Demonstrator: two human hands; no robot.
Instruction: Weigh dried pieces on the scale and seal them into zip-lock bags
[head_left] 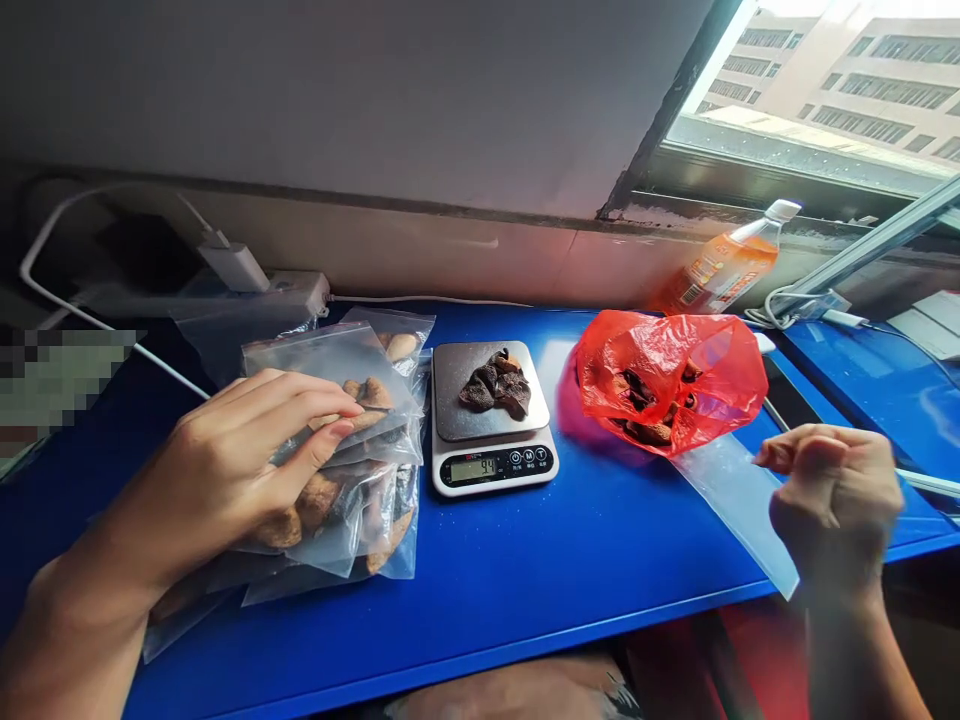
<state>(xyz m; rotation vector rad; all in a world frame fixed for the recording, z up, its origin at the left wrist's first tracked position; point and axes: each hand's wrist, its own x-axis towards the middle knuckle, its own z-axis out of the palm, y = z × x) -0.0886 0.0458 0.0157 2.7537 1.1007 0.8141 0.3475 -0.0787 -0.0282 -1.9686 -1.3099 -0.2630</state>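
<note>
My left hand (pixel 255 450) is above a pile of clear zip bags (pixel 386 500) holding brown dried peel. Its thumb and forefinger pinch a thin piece of dried peel (pixel 373 408). Right of the pile, a kitchen scale (pixel 491 465) reads what looks like 9.4, with dark dried peel (pixel 496 385) heaped on its metal plate. A red plastic bag (pixel 720 375) lies open farther right, more peel inside. My right hand (pixel 840 500) is closed and slightly blurred, apart from the red bag and beside an empty-looking clear bag (pixel 750 510); whatever it holds is hidden.
An orange drink bottle (pixel 731 260) stands behind the red bag, by the window. White cables and a power strip (pixel 296 290) with a charger (pixel 234 265) lie at the back left. The blue table (pixel 525 560) ends at its front edge, near my lap.
</note>
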